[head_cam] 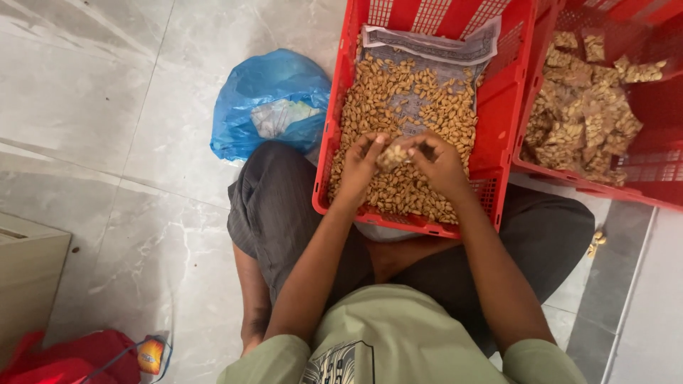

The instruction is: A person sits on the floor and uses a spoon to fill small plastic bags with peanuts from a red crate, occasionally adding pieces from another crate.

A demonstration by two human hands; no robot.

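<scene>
The person sits cross-legged on a pale marble floor (107, 142), with a red plastic crate (505, 107) resting against the lap. The crate is lined with a sheet of newspaper (434, 46) and holds a loose layer of shelled peanuts (398, 107) that covers most of the liner.

Both hands are held over the near half of this crate. The left hand (361, 163) and the right hand (440, 162) are closed on the two ends of a single peanut cluster (393, 155), a small pale lump of nuts stuck together. The left hand's fingers grip the left end of the cluster; the right hand's thumb and fingers pinch the right end. The cluster sits between the two hands, just above the loose peanuts and not resting on them.

A second red crate (640, 178) stands just beside the first, on the person's right. It contains a heap of peanut slabs (580, 121), flat brown pieces in irregular blocks, piled toward its left wall.

A blue plastic bag (270, 103) lies on the floor next to the left wall of the first crate, touching the person's knee. A few loose peanut crumbs (596, 242) lie on the floor near the right knee. A red bag (71, 359) sits at the lower left corner of the view, well apart from the crates.
</scene>
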